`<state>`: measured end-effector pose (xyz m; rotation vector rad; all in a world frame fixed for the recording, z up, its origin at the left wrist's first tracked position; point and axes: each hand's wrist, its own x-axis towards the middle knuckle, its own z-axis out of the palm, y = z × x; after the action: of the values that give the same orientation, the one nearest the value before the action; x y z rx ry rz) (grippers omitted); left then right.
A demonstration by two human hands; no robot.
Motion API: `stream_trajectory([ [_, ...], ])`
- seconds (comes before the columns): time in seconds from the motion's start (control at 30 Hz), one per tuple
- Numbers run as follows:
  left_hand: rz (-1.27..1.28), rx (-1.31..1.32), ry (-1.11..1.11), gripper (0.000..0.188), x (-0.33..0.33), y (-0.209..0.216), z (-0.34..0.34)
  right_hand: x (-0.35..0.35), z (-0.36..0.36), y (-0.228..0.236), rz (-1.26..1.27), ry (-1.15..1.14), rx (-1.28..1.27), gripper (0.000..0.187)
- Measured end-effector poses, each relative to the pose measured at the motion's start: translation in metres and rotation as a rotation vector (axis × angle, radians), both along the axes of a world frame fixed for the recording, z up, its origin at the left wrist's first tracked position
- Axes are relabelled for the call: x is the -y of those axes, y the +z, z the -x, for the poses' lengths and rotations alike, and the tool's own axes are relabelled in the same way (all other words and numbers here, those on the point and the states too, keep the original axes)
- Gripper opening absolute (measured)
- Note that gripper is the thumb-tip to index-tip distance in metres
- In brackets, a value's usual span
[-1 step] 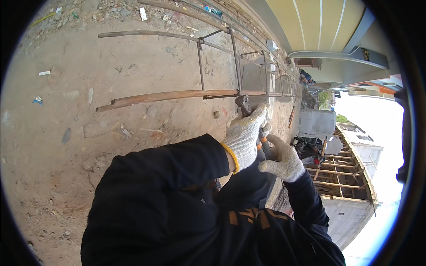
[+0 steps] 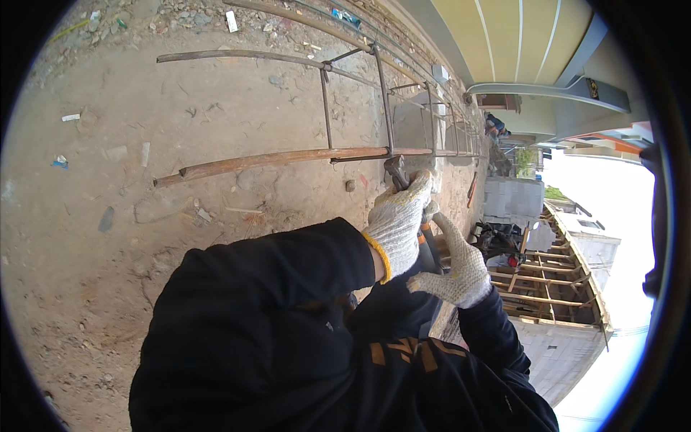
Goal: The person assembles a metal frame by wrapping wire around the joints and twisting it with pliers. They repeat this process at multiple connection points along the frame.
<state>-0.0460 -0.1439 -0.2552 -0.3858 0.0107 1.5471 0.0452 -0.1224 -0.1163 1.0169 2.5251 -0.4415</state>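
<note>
My left hand, in a white knit glove with a yellow cuff, is closed round a hammer-like tool. The tool's dark metal head sticks out past the fingers, and its black handle with orange bands runs back toward my body. The glove hides the middle of the tool, so its exact kind is unclear. Close on the right, my right hand, gloved the same way, is beside the handle. Its thumb and fingers are spread apart in a curve, the fingertips near the left glove. Just beyond the tool's head lies a rusty pole frame.
Long poles with crossbars stretch away over the dirt ground, strewn with rubble and scraps. A person is far off. At right stand a dark motorbike and a block building with timber beams.
The tool's head has turned a little and shows broader. My right hand has shifted slightly left, its thumb now nearer the handle. My left hand keeps its hold.
</note>
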Motion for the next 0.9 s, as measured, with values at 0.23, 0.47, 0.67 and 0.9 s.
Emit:
stream_trajectory([
  [0.23,0.122,-0.137,0.086,0.037,0.032,0.018,-0.001,-0.001,-0.031,-0.014,0.356,-0.349,-0.004,0.04],
  [0.47,0.175,-0.328,0.14,0.035,0.04,0.02,0.007,0.009,-0.028,-0.004,-0.014,-0.009,-0.139,0.052],
  [0.67,0.172,-0.307,0.002,0.033,0.031,0.014,0.003,0.009,-0.023,-0.006,-0.029,-0.166,-0.154,0.054],
  [0.9,0.132,-0.259,0.002,0.033,0.029,0.011,-0.006,0.008,-0.023,-0.011,-0.13,-0.025,-0.138,0.052],
])
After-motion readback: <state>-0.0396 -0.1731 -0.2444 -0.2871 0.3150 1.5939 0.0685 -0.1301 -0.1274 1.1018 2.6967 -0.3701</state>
